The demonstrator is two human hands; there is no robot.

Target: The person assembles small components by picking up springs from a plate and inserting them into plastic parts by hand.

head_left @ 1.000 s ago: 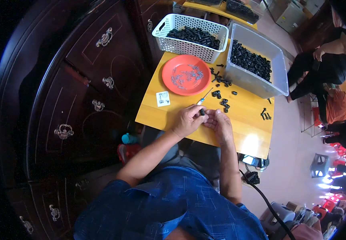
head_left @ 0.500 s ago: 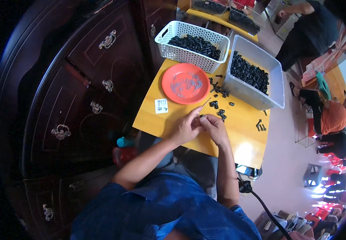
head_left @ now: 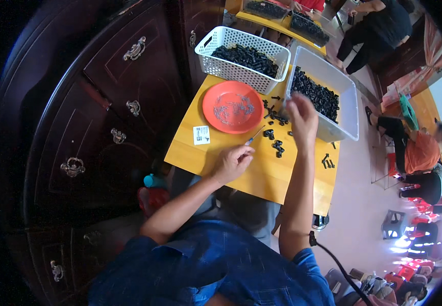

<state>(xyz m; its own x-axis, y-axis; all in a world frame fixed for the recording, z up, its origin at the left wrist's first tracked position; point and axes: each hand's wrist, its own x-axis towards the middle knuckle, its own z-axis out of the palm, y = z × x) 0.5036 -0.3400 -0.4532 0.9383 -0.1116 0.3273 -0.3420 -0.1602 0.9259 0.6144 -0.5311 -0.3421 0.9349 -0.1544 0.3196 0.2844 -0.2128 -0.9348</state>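
My left hand (head_left: 232,164) is closed around a small screwdriver (head_left: 250,139), its thin shaft pointing away from me over the yellow table. Raised at the near left corner of the clear plastic bin (head_left: 328,133), my right hand (head_left: 302,118) has bent fingers smeared by motion; whether anything is in them I cannot tell. Small black plastic parts (head_left: 315,94) fill much of that bin. Between the hands lie loose black parts (head_left: 278,148). An orange-red plate (head_left: 208,109) with small, thin metal pieces (head_left: 234,108), perhaps screws, sits beyond my left hand.
A white perforated basket (head_left: 213,65) of black parts stands at the table's far edge. A white printed card (head_left: 201,135) lies at the left, more black pieces (head_left: 328,161) at the right. A dark wooden cabinet (head_left: 103,102) rises on the left. Other people sit and stand beyond.
My right hand has left my left hand and moved up and right to the clear bin. The left hand has dropped slightly left, still gripping the screwdriver.
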